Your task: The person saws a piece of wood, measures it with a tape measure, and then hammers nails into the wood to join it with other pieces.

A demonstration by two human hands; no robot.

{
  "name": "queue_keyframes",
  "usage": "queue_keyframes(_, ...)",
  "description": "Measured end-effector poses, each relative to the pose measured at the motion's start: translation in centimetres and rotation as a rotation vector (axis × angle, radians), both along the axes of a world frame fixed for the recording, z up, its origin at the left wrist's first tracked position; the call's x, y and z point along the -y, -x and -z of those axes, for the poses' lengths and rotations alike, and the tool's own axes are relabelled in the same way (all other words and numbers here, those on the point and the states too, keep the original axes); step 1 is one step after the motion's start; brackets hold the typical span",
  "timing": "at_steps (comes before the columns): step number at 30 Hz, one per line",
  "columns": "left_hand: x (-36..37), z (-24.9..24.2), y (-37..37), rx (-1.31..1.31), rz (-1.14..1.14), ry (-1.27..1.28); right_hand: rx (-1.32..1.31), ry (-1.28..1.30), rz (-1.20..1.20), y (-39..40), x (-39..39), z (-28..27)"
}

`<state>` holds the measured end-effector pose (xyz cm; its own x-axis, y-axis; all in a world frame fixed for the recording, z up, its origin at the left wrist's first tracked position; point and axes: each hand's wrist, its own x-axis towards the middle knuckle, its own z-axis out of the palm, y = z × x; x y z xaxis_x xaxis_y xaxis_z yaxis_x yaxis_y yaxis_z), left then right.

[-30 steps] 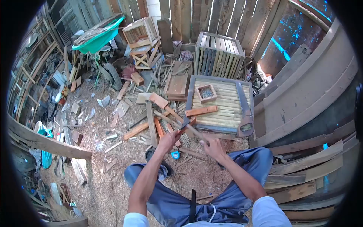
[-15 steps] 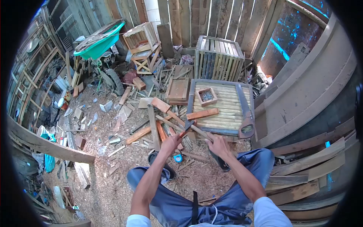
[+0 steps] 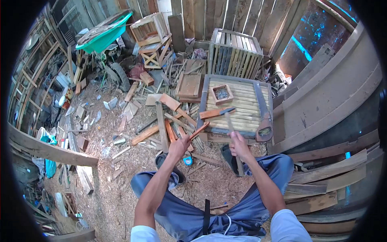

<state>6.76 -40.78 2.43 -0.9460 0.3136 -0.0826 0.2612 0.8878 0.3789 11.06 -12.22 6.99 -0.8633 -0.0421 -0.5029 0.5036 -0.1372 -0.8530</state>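
Observation:
My left hand (image 3: 179, 148) is closed around a thin reddish wood strip (image 3: 200, 130), which points up toward the near left corner of the slatted bench (image 3: 242, 97). In my right hand (image 3: 240, 146) is a hammer (image 3: 229, 119), gripped by its pale wooden handle with the dark head raised away from me. That head overlaps a short orange-brown board (image 3: 211, 113) lying on the bench. Behind the board sits a small square wooden box (image 3: 221, 94) holding small grey metal pieces, apparently nails. A handsaw (image 3: 264, 121) rests along the bench's right side.
Wood offcuts (image 3: 169, 102) litter the ground left of the bench. A blue tape measure (image 3: 187, 161) lies between my feet. Behind the bench stands a slatted crate (image 3: 236, 54). A green wheelbarrow (image 3: 105, 40) is at the back left, and stacked planks (image 3: 326, 179) lie on the right.
My right hand has swung the hammer away from the strip, its head now farther right over the bench. My left hand still holds the strip, shifted slightly. The view has tilted a little.

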Motion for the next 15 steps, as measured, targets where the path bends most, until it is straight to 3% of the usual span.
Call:
queue_keyframes(3, -0.2, 0.8, 0.1, 0.007, 0.004, 0.074, 0.034, 0.064, -0.158, -0.4, 1.8, -0.5)
queue_keyframes(7, 0.0, 1.4, -0.3, -0.018, 0.005, 0.015, -0.085, 0.2, 0.162, 0.1, 1.7, 0.4)
queue_keyframes(10, -0.2, 1.8, 0.0, 0.015, 0.009, -0.034, 0.059, -0.137, -0.072, -0.1, 2.3, 2.1)
queue_keyframes(11, -0.1, 1.9, 0.1, 0.028, 0.018, -0.038, 0.085, -0.037, -0.251, 0.1, 2.0, 2.4)
queue_keyframes(15, 0.0, 1.7, -0.1, 0.013, 0.007, 0.007, -0.049, 0.093, -0.092, 0.5, 2.2, 0.1)
